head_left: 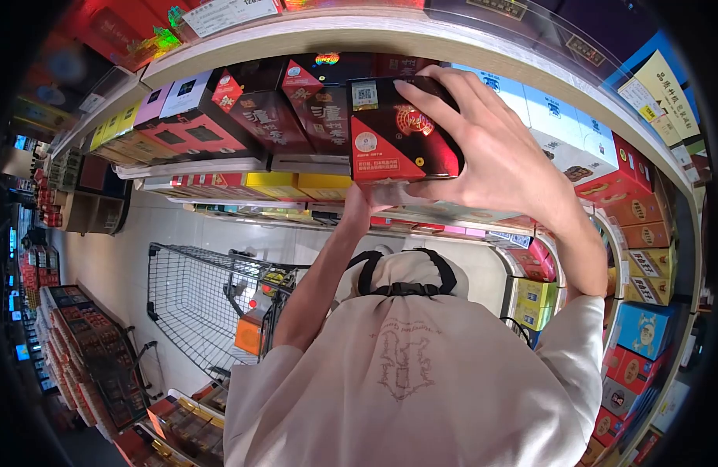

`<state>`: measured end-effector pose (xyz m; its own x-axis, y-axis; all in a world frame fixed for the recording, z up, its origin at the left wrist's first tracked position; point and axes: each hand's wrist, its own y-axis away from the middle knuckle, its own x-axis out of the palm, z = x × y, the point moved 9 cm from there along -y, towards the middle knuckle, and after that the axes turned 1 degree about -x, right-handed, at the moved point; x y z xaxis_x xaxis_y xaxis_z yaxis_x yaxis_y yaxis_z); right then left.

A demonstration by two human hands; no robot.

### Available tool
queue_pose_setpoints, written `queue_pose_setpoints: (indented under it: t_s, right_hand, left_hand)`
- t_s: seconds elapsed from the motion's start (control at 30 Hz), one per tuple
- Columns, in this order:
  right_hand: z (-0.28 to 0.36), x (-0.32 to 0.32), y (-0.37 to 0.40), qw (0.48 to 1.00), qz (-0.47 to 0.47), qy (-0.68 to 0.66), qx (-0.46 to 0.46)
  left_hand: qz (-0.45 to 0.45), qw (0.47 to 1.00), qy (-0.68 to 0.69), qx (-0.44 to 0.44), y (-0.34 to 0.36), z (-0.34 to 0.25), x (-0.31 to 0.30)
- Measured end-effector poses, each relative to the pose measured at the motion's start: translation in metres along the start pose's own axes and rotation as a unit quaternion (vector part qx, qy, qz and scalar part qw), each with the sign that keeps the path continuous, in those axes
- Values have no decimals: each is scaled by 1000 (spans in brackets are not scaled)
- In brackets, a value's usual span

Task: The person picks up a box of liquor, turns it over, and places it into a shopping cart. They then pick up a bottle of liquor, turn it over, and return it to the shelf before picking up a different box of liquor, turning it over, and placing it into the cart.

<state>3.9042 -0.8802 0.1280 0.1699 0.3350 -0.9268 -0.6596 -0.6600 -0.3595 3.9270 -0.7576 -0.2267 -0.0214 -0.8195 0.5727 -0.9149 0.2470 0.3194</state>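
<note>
A dark red and black liquor box (405, 128) is tilted in front of the shelf, its printed top with a QR label and red triangle facing me. My right hand (487, 144) is closed over its right side, fingers spread across the top edge and thumb near the lower edge. From below, my left hand (360, 201) touches the box's lower left corner; most of its fingers are hidden beneath the box. Just left of it, matching liquor boxes (269, 117) stand in a row on the shelf.
Overhead runs a shelf edge (296, 33) with price tags. White and blue boxes (557, 124) stand to the right. A wire shopping cart (195, 303) holding an orange item (250, 333) is on the floor to my left. Lower shelves hold yellow boxes (324, 185).
</note>
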Motion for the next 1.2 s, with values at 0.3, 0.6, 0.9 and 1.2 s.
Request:
queue_pose_setpoints:
  t_s: [0.3,0.6,0.9,1.2]
  right_hand:
    - [6,-12,9,999,9,-44,13]
    - [7,-1,25,998,27,-61,10]
    - [20,-3,42,996,20,-89,4]
    - [41,-2,69,991,48,-127,12]
  left_hand:
    - [104,988,-80,78,25,-2,22]
    - [126,991,35,9,43,3,36]
    - [61,981,171,-72,78,14,33]
    - [108,894,426,-86,126,38,53]
